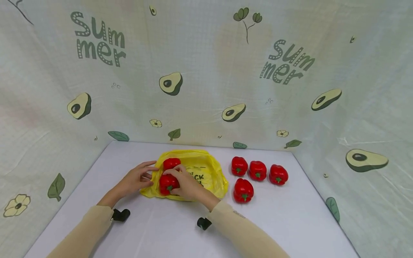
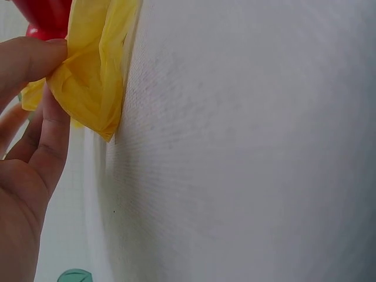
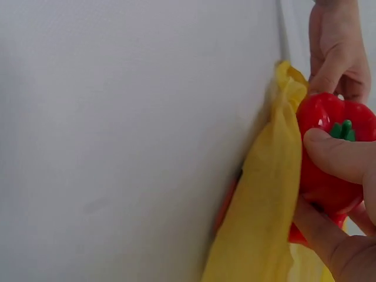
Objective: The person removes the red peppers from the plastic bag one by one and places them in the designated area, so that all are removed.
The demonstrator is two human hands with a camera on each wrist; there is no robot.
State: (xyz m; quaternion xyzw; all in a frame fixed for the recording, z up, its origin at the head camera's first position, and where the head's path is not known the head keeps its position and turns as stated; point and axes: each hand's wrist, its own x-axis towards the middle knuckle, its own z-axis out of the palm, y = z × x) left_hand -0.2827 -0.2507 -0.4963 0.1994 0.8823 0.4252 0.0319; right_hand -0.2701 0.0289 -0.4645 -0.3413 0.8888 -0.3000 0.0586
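A yellow plastic bag point(image 1: 217, 175) lies spread on the white table, its mouth wide and dark lettering visible inside. At its left end my right hand point(image 1: 189, 185) holds a glossy red bell pepper point(image 1: 167, 185) with a green stem, thumb on one side and fingers on the other. Just behind sits another red bell pepper point(image 1: 171, 163) within the bag. On the left edge of the bag is my left hand point(image 1: 135, 181); the left wrist view shows its thumb and a finger pinching the yellow plastic point(image 2: 88, 82). The right wrist view shows the held pepper point(image 3: 329, 185) beside the bag's wall.
To the right of the bag stand several red bell peppers: three in a back row, including the middle one point(image 1: 257, 170), and a nearer one point(image 1: 243, 191). A printed cloth point(image 1: 200, 46) hangs behind and at both sides of the table point(image 1: 161, 233).
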